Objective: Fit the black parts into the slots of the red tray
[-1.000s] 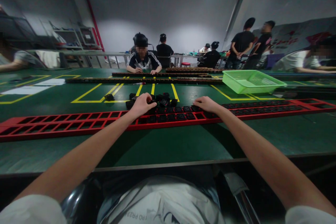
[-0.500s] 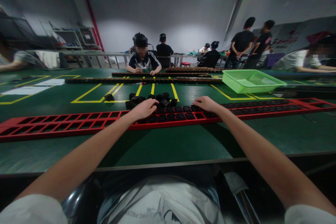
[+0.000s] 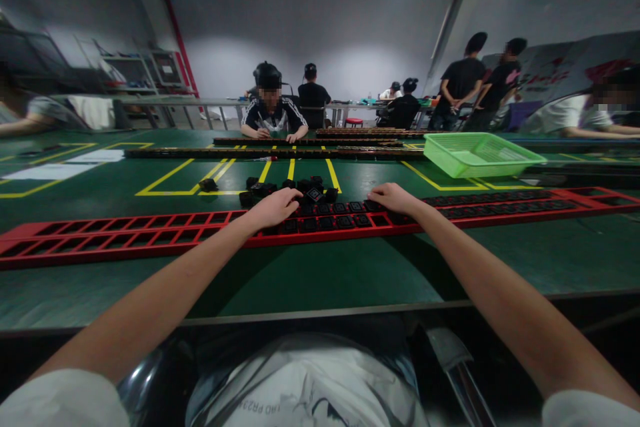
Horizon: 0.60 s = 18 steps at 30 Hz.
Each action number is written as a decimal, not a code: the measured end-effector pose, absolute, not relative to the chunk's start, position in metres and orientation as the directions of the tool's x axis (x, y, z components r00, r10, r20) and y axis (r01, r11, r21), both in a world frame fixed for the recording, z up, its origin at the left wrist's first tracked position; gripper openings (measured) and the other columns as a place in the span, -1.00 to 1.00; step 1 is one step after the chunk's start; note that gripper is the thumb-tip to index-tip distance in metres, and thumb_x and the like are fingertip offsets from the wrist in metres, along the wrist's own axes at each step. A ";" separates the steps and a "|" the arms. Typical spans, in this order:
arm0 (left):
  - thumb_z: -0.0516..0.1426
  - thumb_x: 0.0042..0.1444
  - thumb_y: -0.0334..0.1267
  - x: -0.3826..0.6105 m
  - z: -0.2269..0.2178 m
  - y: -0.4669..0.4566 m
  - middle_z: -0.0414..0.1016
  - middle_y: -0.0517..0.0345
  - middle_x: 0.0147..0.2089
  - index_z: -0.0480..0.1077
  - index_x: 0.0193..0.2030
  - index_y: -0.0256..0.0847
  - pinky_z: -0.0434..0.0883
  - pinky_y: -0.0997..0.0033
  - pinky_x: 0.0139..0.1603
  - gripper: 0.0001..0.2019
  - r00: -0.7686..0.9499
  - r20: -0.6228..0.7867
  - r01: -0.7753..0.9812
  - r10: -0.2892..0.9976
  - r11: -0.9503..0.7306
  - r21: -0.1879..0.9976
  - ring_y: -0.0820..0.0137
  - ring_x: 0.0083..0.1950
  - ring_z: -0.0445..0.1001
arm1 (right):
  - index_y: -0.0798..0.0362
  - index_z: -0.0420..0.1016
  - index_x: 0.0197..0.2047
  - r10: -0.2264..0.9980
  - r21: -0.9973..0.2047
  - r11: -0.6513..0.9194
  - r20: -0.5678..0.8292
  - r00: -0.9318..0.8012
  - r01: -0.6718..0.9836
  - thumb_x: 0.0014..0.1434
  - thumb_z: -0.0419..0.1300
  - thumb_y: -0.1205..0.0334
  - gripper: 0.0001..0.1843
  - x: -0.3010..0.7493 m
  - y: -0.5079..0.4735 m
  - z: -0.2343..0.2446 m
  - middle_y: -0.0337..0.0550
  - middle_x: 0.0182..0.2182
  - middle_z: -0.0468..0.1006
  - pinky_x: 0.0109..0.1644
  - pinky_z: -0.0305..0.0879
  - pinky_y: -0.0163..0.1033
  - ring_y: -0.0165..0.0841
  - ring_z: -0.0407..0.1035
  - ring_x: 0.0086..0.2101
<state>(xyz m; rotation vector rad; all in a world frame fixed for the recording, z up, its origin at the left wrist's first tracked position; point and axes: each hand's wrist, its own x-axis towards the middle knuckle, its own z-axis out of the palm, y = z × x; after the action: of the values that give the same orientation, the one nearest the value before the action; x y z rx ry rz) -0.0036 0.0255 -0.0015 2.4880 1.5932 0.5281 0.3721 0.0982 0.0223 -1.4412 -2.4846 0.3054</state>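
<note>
A long red strip (image 3: 150,230) with two rows of slots lies across the green table. Black socket parts (image 3: 345,220) fill its middle slots. A loose pile of the same black parts (image 3: 313,188) sits just behind it. My left hand (image 3: 273,208) lies on the strip's middle. Its fingers are pressed together on a black part at the strip's far edge, beside the pile. My right hand (image 3: 396,199) rests knuckles-up on the strip to the right, fingers curled down onto its far edge. What lies under them is hidden.
A green plastic basket (image 3: 480,155) stands at the back right. Darker long strips (image 3: 280,153) lie further back, with a person seated behind them (image 3: 274,113). Other people sit at both sides and stand at the back right. One stray black part (image 3: 207,185) lies left of the pile.
My left hand has drawn back from the pile of black parts onto the red strip. My right hand has stayed in place.
</note>
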 end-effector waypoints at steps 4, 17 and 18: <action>0.01 0.49 -0.27 -0.004 -0.001 0.026 0.56 -0.12 0.38 0.48 0.38 -0.28 0.38 0.11 0.54 -0.56 0.375 0.213 0.852 0.902 -0.426 0.304 0.11 0.42 0.51 | 0.01 0.29 -0.50 0.873 -0.302 0.485 0.109 -0.475 0.821 0.28 0.05 -0.14 -0.54 0.372 0.099 0.022 -0.11 -0.48 0.41 -0.20 0.11 -0.17 -0.30 0.24 -0.38; 0.02 0.48 -0.26 -0.004 -0.001 0.026 0.57 -0.13 0.37 0.49 0.37 -0.27 0.38 0.11 0.53 -0.57 0.376 0.224 0.846 0.899 -0.432 0.311 0.10 0.42 0.52 | 0.02 0.33 -0.48 0.869 -0.293 0.492 0.103 -0.484 0.820 0.31 0.04 -0.13 -0.54 0.372 0.098 0.023 -0.10 -0.48 0.45 -0.20 0.12 -0.17 -0.29 0.29 -0.37; 0.02 0.47 -0.26 -0.003 -0.001 0.026 0.57 -0.13 0.37 0.49 0.36 -0.28 0.38 0.12 0.54 -0.57 0.376 0.226 0.847 0.899 -0.432 0.309 0.10 0.42 0.52 | 0.01 0.32 -0.48 0.872 -0.294 0.487 0.102 -0.480 0.823 0.32 0.04 -0.12 -0.54 0.372 0.098 0.023 -0.10 -0.48 0.45 -0.20 0.11 -0.16 -0.29 0.29 -0.37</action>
<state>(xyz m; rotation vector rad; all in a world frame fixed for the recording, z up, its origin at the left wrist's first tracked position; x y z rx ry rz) -0.0034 0.0255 -0.0014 2.4856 1.5889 0.5470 0.3716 0.0980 0.0229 -1.4499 -2.4963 0.3003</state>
